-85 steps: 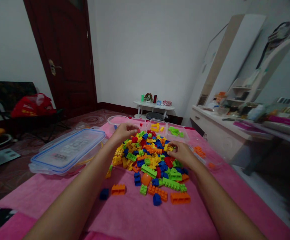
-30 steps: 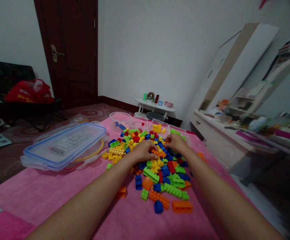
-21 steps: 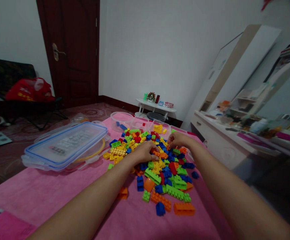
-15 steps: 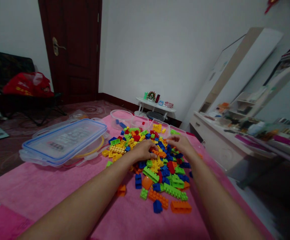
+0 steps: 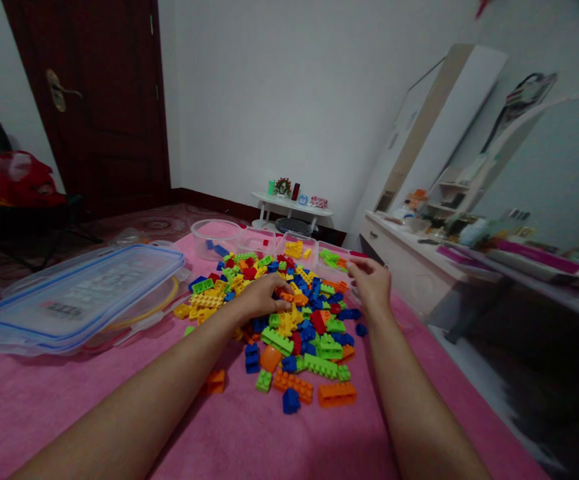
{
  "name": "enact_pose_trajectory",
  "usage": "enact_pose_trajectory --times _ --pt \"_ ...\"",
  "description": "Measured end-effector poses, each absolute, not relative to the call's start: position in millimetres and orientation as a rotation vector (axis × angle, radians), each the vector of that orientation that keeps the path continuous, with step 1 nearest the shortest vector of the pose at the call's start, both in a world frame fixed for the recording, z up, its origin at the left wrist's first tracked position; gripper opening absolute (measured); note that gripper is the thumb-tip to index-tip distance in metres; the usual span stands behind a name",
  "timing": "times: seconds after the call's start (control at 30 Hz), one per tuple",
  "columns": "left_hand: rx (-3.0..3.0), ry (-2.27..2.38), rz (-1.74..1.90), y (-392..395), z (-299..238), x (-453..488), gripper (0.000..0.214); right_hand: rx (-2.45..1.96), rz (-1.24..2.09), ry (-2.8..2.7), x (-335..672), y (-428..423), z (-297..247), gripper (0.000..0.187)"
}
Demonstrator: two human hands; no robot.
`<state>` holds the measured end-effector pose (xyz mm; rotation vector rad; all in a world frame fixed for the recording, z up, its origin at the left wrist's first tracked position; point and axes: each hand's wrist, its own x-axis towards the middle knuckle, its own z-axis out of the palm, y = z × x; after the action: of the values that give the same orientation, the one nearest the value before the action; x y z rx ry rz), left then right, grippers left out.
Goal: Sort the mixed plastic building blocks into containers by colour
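Head view, left hand [image 5: 262,297], brick pile [image 5: 318,324] beneath

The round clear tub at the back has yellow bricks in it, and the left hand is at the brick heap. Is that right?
Not quite: the head view shows blue bricks, not yellow, in the round clear tub. The left hand is indeed at the brick heap.
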<state>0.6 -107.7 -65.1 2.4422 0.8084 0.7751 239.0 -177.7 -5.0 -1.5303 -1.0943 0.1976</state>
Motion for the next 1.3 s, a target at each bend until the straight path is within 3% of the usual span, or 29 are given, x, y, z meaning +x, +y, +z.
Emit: enact_pose_trajectory --times 0.13,0.23,0.3,0.4,0.47,0.67,0.77,0.9,1.03,1.3 --pt "2.477 0.812 0.770 -109 -63 0 0.033 -1.872 -0.347 -0.961 281 -196 -3 0.032" --pt "2.516 0.800 0.765 -111 -59 -1 0.033 -1.998 -0.546 -1.064 285 -200 -9 0.029" --pt "2.530 0.797 0.751 -112 -57 -2 0.032 -1.912 -0.412 -1.257 271 -196 -12 0.028" --pt "2.518 0.811 0.733 -113 -53 -3 0.030 -1.680 0.159 -1.683 232 -189 -15 0.030" --pt "2.491 0.825 0.715 -114 -51 -3 0.029 -1.624 0.346 -1.937 205 -187 -18 0.033" --pt "2.313 0.996 1.015 -111 -40 -4 0.031 -1.781 0.069 -1.910 174 -189 -25 0.015" --pt "2.012 0.972 1.125 -111 -33 -3 0.034 -1.608 0.198 -1.803 174 -190 -18 0.011" --pt "1.608 0.756 1.015 -117 -29 0 0.042 -1.271 0.451 -1.859 166 -197 -4 0.008" --pt "1.489 0.669 0.983 -125 -28 4 0.045 -1.267 0.534 -1.960 157 -202 -3 0.009" --pt "1.579 0.711 0.963 -132 -23 10 0.052 -1.459 0.272 -1.603 199 -196 9 0.028"
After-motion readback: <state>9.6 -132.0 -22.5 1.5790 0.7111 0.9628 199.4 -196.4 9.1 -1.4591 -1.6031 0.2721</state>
